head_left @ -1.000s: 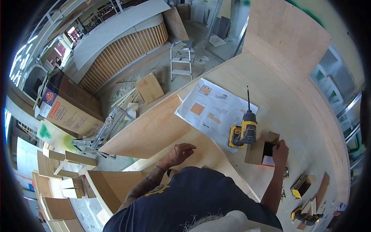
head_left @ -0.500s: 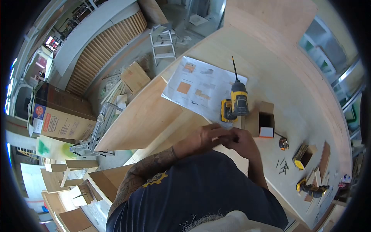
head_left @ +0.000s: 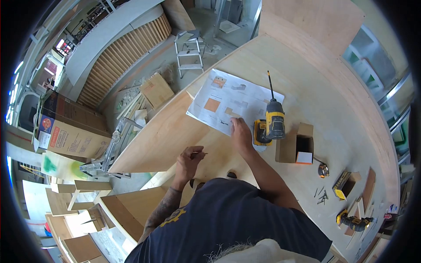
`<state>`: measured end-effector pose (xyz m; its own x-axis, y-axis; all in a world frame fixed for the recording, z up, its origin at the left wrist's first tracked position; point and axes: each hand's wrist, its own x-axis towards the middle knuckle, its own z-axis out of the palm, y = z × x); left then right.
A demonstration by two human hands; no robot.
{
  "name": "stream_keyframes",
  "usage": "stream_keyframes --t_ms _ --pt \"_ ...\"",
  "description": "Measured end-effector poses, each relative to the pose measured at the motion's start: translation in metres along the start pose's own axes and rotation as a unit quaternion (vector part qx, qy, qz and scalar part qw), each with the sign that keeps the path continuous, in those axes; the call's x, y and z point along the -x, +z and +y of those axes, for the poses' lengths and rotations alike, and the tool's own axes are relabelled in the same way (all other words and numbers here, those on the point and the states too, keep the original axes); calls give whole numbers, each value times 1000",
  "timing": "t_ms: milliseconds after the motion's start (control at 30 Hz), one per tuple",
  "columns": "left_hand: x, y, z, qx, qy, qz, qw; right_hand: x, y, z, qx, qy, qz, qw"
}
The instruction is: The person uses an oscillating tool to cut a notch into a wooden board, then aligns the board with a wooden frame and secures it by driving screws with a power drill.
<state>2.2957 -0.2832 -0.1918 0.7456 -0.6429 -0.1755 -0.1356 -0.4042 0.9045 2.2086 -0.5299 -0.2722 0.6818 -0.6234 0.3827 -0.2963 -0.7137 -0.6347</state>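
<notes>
My left hand (head_left: 188, 163) is raised near the table's front edge, its fingers pinched round a small thin piece too small to name. On the lower edge of the printed drawing sheet (head_left: 212, 104), by some small dark screws (head_left: 223, 123), rests my right hand (head_left: 240, 133) with its fingers together; anything in them is hidden. Just right of that hand stands a yellow and black drill (head_left: 275, 119) with a long bit pointing away from me. An open cardboard box (head_left: 286, 148) sits to the drill's right.
A tape measure (head_left: 323, 170), loose screws (head_left: 322, 197), a yellow-black box (head_left: 340, 186) and a second drill (head_left: 354, 220) lie on the right of the wooden table (head_left: 346, 109). Beyond the table stand a step ladder (head_left: 189, 53) and a large carton (head_left: 72, 138).
My hands were together in front of the drill and have parted. The left one moved left, and the right one reached forward and left to the screws on the sheet.
</notes>
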Motion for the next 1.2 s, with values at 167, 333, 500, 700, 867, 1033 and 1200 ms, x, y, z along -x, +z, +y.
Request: stream_keyframes --t_ms 167,333,500,700,867,1033,1200 --pt "18 0 -25 -48 57 25 997 -21 28 20 63 88 24 994" --pt "32 -10 -43 5 -30 10 999 33 -19 -23 -97 -85 44 991" --pt "40 -26 -59 72 -106 33 991 137 -72 -5 -136 147 159 967" --pt "26 -19 -60 28 -30 27 999 71 -111 6 -51 119 284 950" --pt "15 -10 -27 52 -8 -8 999 35 -95 26 -321 194 152 914" --pt "24 -20 -21 63 13 -18 998 22 -78 30 -265 197 277 902" --pt "43 -64 -51 90 -23 49 994 25 -98 4 -247 207 257 911"
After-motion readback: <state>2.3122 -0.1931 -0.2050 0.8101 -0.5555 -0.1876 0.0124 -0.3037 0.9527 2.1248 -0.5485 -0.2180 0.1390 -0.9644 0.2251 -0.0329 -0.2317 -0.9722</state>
